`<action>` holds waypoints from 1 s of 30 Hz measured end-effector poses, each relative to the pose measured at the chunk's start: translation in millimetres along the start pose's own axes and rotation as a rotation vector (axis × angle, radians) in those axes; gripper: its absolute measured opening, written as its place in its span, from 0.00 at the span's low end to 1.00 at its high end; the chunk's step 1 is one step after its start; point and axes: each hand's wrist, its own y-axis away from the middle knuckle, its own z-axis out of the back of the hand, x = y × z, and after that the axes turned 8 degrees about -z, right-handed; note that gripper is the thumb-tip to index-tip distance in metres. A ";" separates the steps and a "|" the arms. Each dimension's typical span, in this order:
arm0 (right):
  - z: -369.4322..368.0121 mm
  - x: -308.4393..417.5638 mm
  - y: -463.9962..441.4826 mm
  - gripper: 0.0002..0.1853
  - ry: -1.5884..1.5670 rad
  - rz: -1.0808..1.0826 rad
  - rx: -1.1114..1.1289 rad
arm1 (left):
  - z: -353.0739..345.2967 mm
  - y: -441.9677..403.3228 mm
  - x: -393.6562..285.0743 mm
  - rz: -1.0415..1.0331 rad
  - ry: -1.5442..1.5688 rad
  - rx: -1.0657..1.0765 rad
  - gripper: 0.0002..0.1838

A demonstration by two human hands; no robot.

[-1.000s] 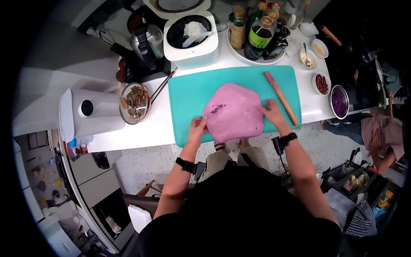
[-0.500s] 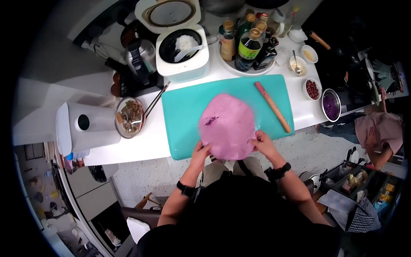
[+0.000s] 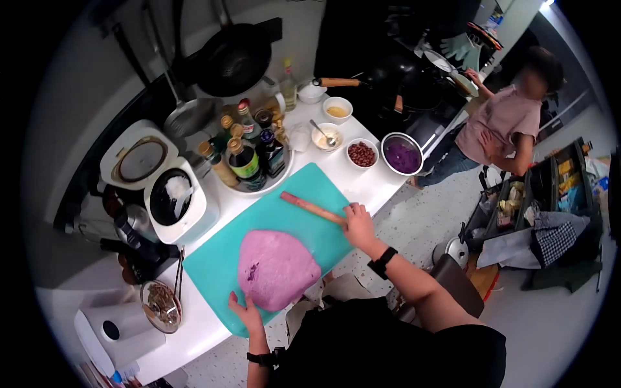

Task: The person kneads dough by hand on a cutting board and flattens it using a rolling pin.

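Dough [image 3: 275, 268] lay on the teal mat [image 3: 213, 268], presumably to keep it off the table [image 3: 194, 323]. Left hand [image 3: 247, 315], grip released and spread, was at its near edge, perhaps steadying it. Right hand [image 3: 359, 226] covered the right end of the rolling pin [image 3: 312, 207]; closure unclear.

The left hand [image 3: 247, 315], lower centre-left, has thumb and fingers parted, its forearm [image 3: 257, 373] near the bottom edge; the right hand [image 3: 359, 226], right of centre, has bent fingers, its arm [image 3: 420, 284] slanting from lower right.
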 end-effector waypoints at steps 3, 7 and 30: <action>-9.7 -16.7 -17.8 0.18 0.269 -0.051 0.066 | 5.8 -10.1 -23.1 -0.028 0.035 -0.130 0.32; -37.2 -17.0 -33.9 0.21 0.354 -0.037 0.291 | 0.5 -21.8 -48.5 -0.084 -0.059 -0.072 0.31; -106.0 127.5 51.0 0.36 0.185 0.746 0.339 | -16.3 -11.9 -71.9 -0.368 -0.563 0.162 0.34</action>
